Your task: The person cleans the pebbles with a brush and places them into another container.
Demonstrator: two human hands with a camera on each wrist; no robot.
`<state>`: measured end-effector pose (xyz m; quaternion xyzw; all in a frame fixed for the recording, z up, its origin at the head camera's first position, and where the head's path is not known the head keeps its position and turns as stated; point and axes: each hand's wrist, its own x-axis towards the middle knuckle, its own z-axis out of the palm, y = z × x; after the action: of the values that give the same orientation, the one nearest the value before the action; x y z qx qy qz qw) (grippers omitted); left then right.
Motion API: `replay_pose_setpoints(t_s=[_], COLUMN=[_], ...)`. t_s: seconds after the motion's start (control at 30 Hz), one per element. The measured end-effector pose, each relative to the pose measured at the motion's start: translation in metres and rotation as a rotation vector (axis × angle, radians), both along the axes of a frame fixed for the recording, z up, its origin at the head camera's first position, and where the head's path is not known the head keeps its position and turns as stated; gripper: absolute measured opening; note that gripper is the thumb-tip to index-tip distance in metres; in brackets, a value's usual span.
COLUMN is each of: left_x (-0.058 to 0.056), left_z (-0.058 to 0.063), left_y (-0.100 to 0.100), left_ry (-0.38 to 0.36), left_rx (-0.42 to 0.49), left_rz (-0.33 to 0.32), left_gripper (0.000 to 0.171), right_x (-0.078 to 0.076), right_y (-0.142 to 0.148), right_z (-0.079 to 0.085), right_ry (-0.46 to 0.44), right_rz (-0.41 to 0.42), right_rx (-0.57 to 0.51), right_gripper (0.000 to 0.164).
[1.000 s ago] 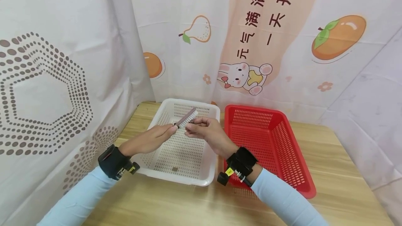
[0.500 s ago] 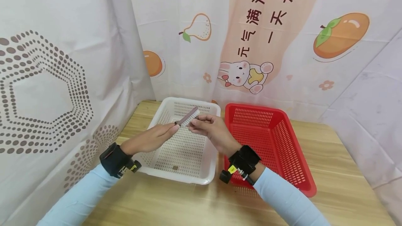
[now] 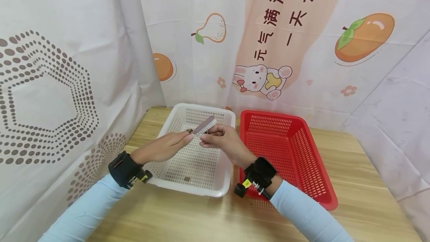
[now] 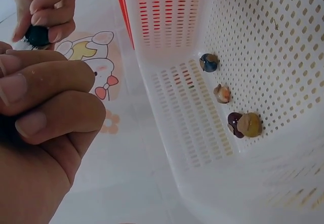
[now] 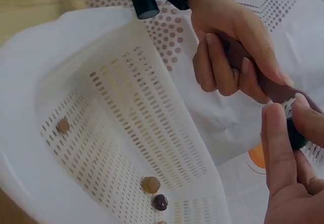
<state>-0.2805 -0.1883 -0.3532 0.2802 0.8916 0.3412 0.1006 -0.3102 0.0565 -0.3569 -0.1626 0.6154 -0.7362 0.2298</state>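
Note:
In the head view my left hand point(image 3: 162, 146) grips the handle of a brush point(image 3: 204, 124) with a mauve back and white bristles. My right hand point(image 3: 228, 143) is close on its right, pinching a small dark green rounded thing, perhaps a shell, between thumb and fingers. That dark green thing point(image 5: 296, 134) is right at the bristles in the right wrist view. Both hands are held above the white basket point(image 3: 188, 189). Inside it, in the left wrist view, lie a dark blue rounded piece point(image 4: 209, 62), an orange-white one point(image 4: 221, 93), a purple one point(image 4: 234, 124) and a yellow-brown one point(image 4: 249, 125).
A red basket point(image 3: 320, 182) stands to the right of the white one on the wooden table point(image 3: 188, 219). Near the white basket's front wall lies a small tan piece point(image 3: 186, 179). Printed curtains point(image 3: 188, 10) hang behind and at the sides.
The brush has shifted slightly to the right along the right hand's fingers. Both hands keep their holds, and the right hand has moved only a little.

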Motion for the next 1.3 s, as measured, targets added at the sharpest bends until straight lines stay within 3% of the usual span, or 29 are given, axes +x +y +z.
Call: replay_pose_setpoints(t_s=[0.27, 0.53, 0.73, 0.97, 1.3], left_x=[0.002, 0.002, 0.004, 0.004, 0.004], left_z=[0.003, 0.003, 0.002, 0.002, 0.0], left_y=[0.0, 0.002, -0.003, -0.003, -0.007], left_ry=[0.041, 0.032, 0.022, 0.013, 0.02], left_rx=[-0.069, -0.095, -0.086, -0.067, -0.075], left_rz=[0.023, 0.016, 0.031, 0.027, 0.056], left_gripper=[0.043, 0.044, 0.044, 0.047, 0.044], right_x=[-0.003, 0.001, -0.005, -0.002, -0.001], right_y=[0.006, 0.003, 0.01, 0.008, 0.007], right_z=[0.003, -0.001, 0.003, 0.003, 0.005], right_ry=[0.026, 0.102, 0.064, 0.036, -0.037], right_rz=[-0.05, 0.03, -0.068, 0.021, -0.003], right_rx=[0.069, 0.185, 0.117, 0.106, 0.032], right_gripper=[0.032, 0.036, 0.036, 0.035, 0.03])
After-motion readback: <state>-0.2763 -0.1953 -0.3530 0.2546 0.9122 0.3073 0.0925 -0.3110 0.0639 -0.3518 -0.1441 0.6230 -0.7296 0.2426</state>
